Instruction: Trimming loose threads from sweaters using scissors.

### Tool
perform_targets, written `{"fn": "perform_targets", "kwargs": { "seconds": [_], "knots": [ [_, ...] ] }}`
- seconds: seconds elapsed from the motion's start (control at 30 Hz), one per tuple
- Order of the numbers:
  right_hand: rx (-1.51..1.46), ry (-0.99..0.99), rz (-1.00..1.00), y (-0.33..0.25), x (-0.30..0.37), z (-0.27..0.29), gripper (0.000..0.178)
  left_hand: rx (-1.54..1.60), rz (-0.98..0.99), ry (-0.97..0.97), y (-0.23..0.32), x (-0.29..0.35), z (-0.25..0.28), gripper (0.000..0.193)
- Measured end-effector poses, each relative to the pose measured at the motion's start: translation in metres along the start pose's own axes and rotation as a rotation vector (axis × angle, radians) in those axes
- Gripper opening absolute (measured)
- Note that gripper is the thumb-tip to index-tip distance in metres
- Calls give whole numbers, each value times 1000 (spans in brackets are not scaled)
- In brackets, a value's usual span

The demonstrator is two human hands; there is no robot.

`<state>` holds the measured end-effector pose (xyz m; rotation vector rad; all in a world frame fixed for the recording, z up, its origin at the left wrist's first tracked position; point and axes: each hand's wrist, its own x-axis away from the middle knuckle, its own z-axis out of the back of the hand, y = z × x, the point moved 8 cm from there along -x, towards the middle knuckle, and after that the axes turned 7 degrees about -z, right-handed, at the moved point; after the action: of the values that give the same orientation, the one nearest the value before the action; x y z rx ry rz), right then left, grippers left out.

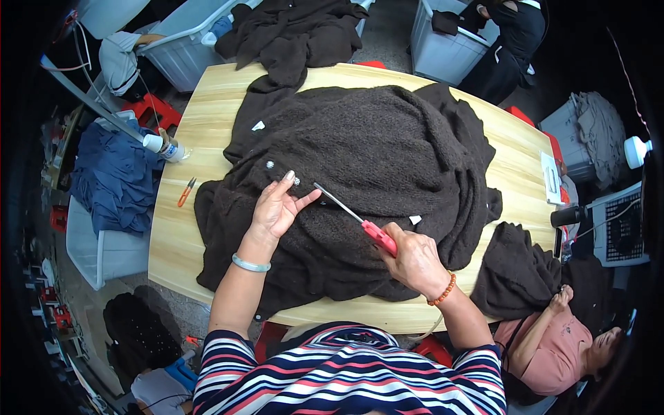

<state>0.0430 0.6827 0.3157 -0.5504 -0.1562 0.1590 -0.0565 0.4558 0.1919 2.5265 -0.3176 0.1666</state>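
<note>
A dark brown knit garment [373,138] lies heaped over the middle of the wooden table. My left hand [273,207] is palm up at its left part, thumb and fingertips closed about a small shiny button [297,181]; some fingers are partly hidden. Another shiny button [270,165] sits on the knit just beyond. My right hand [415,259] grips the red handle of a tool [379,238] with a long thin metal shaft. Its tip points left and ends close to my left fingertips. Small white tags [415,220] show on the cloth.
Orange-handled thread snips [186,193] and a small bottle [173,151] lie at the table's left [173,256]. More dark garments [297,34] hang over the far edge. A person [553,346] sits close at right, holding dark cloth. Bins of clothes [104,242] stand around.
</note>
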Motion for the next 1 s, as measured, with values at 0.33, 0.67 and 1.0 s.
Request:
{"fn": "perform_targets", "kwargs": {
  "seconds": [0.33,0.67,1.0],
  "knots": [
    [13,-23,-49,4,14,-3,20,-60,-49,81,4,3,-17,24],
    [-42,49,-71,32,45,-1,21,-183,59,72,-53,21,-24,19],
    [-94,66,-95,46,65,2,22,-204,7,60,-57,18,-34,12]
  ]
}}
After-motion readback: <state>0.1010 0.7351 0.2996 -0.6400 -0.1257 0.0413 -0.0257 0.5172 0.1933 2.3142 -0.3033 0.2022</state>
